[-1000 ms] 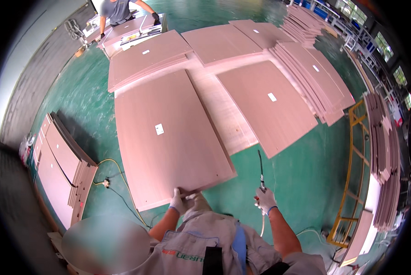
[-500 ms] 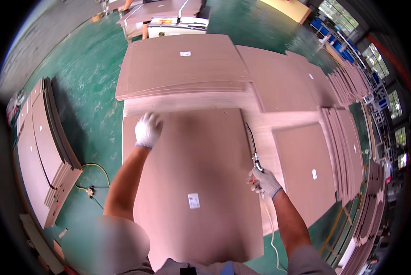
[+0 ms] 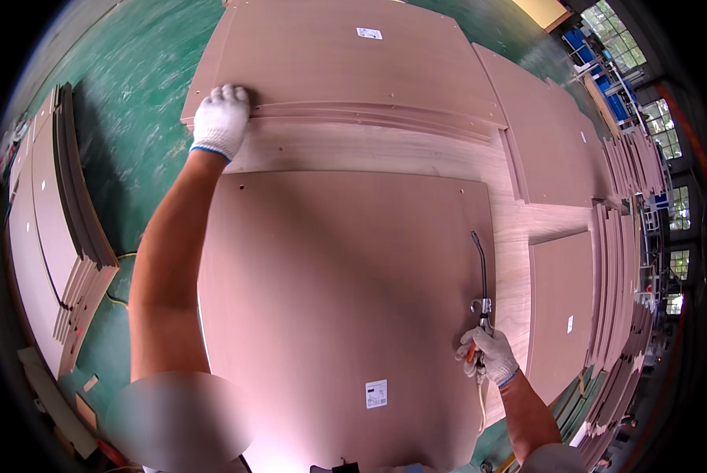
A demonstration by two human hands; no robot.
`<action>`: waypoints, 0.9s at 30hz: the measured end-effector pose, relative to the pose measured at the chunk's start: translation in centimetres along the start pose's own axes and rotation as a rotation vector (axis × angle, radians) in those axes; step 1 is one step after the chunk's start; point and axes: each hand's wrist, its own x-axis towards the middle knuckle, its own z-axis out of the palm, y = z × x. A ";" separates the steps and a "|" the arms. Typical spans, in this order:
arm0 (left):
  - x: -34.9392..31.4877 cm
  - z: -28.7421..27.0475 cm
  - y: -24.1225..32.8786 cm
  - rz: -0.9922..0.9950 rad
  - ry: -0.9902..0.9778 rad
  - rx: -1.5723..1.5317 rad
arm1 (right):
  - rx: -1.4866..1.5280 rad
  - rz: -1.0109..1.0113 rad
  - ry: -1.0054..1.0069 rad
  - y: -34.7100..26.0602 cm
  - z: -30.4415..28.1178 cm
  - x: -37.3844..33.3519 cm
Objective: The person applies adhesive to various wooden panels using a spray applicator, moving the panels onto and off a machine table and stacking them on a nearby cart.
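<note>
Above one panel (image 3: 330, 276), right fingers (image 3: 479, 337) grip one air gun (image 3: 486, 306), while left fingers (image 3: 229, 94) touch one stack (image 3: 353, 79), grip unclear.

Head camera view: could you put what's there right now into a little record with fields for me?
Left hand: white-gloved, at the near-left corner of the far panel stack; grip unclear
Right hand: gloved, holding a hand tool with a thin dark nozzle
Near panel: pinkish-brown, lying flat below the nozzle, bearing a white label
Far left: another panel stack
Floor: green
</note>
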 end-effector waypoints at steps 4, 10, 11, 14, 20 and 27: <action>-1.0 0.9 -3.5 -0.052 0.018 -0.034 | 0.013 0.018 -0.029 -0.2 0.2 -1.3; -3.5 4.4 -5.6 -0.435 0.310 -0.658 | 0.012 0.068 0.007 0.1 0.4 -1.3; -3.4 5.5 -5.1 -0.779 0.377 -0.815 | 0.021 0.060 0.017 0.0 0.6 -1.3; -1.6 7.3 -7.5 -1.068 -0.026 -1.920 | 0.006 0.096 -0.011 -0.8 0.7 -1.0; -1.5 7.3 -6.6 -1.011 -0.010 -2.106 | -0.039 0.097 0.037 -1.9 1.5 -1.2; -6.7 4.2 -4.5 -1.184 -0.031 -1.946 | 0.026 0.095 0.084 -1.2 1.5 -1.8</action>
